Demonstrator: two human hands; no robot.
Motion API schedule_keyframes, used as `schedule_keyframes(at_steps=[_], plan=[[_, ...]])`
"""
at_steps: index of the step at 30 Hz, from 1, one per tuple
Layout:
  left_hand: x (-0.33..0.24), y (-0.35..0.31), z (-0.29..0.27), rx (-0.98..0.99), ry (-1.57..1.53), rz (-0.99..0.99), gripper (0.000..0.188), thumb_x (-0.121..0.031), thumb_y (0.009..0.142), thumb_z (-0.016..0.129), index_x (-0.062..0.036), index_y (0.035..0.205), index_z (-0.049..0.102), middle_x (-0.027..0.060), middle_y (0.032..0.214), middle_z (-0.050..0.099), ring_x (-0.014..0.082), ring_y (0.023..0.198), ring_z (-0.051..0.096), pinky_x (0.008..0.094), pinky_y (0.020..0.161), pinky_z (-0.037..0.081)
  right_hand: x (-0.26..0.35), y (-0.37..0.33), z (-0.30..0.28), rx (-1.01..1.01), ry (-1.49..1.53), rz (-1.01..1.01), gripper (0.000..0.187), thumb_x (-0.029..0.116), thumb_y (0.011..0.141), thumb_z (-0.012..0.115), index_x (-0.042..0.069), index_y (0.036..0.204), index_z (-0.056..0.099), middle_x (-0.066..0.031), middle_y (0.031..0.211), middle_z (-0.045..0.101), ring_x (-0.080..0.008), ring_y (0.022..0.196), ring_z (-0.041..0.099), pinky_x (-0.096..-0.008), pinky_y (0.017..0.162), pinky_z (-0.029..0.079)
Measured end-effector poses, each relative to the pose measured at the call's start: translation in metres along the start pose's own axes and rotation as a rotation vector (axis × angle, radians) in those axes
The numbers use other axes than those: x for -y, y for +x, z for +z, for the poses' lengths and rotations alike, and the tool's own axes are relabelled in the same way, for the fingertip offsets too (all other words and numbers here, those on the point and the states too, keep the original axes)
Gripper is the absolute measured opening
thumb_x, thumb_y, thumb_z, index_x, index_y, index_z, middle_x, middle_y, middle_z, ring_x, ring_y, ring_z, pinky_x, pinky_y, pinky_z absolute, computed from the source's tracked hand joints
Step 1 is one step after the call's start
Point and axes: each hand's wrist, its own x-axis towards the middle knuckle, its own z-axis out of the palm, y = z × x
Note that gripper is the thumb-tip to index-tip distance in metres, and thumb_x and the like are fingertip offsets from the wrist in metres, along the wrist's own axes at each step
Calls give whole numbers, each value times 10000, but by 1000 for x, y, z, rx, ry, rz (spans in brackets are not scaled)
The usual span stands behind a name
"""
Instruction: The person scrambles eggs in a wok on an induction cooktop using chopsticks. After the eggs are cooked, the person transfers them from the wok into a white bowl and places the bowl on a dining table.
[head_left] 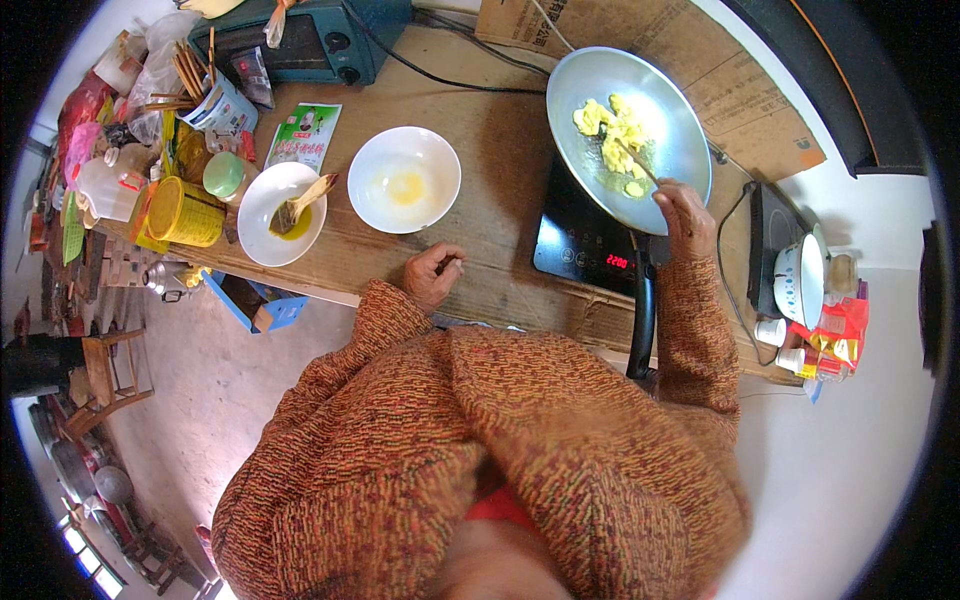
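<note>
Over the frying pan (684, 110) my right hand (688, 218) is closed on chopsticks (640, 165), whose far ends reach into yellow scrambled egg (622, 128). The pan sits on a black induction cooktop (580, 225), its black handle (643, 320) pointing toward me. My left hand (434, 274) rests at the table's front edge with its fingers curled in and nothing visible in them. Just beyond it stands a white bowl (372, 172) with a little yellow liquid at the bottom. Farther left, a smaller white bowl (262, 190) holds oil and a brush (303, 200).
A green seasoning packet (303, 135), a yellow tub (186, 212) and a jar with a green lid (226, 176) stand left. Behind are a container of chopsticks (222, 108) and a toaster oven (330, 45). Cardboard (745, 95) leans behind the pan; an enamel bowl (797, 280) is right.
</note>
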Motion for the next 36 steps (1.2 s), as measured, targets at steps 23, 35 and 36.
schedule_keyframes(at_steps=[23,35,36], plan=[[-10,0,0,-23,-48,33,99,-29,834,516,-12,913,573,38,806,581,108,733,568,253,665,459,-46,-23,-12,-419,1049,871,252,284,904,493,35,873,504,-131,917,558,-256,750,603,-416,693,559],[-12,1,1,-34,-37,31,111,-29,815,527,-17,911,581,38,770,585,109,711,571,252,648,455,-53,3,6,-390,865,597,261,247,882,550,-11,840,547,-99,834,585,-206,798,601,-358,728,545],[-10,1,1,-49,-36,42,106,-18,804,529,-15,897,580,45,756,590,107,696,576,248,633,455,-51,3,7,-346,823,551,257,240,884,549,-13,838,553,-95,832,587,-198,791,600,-345,732,537]])
